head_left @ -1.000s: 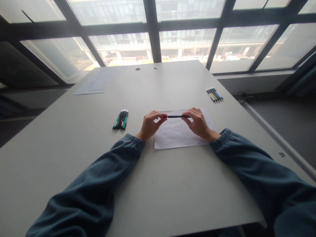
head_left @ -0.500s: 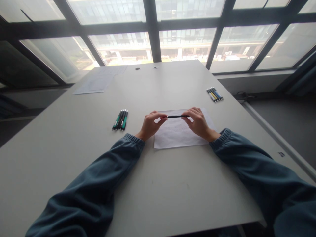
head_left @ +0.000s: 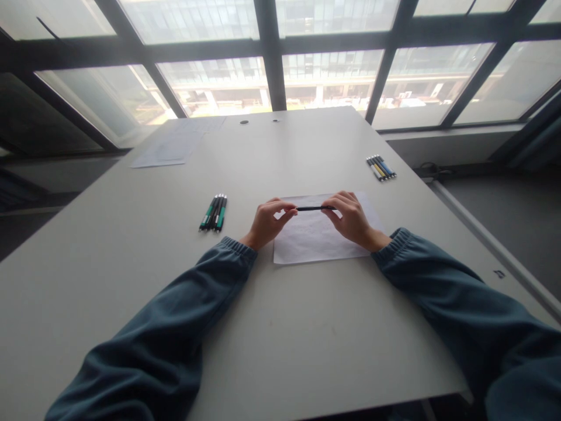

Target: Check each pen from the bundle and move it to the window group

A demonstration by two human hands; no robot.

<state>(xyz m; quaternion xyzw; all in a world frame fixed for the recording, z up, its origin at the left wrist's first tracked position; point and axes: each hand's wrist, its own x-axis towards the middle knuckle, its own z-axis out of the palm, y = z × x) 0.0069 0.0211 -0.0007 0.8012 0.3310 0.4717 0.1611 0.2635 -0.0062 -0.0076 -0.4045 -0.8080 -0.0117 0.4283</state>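
Above the paper [head_left: 318,242] on the bench [head_left: 272,339], gripping a black pen [head_left: 309,209] level between left hand [head_left: 267,223] and right hand [head_left: 351,219], with fingers [head_left: 280,204] pinched close on each end. Apparently at a two-handed handling step; next, likely needing one pinch firm while easing the other.
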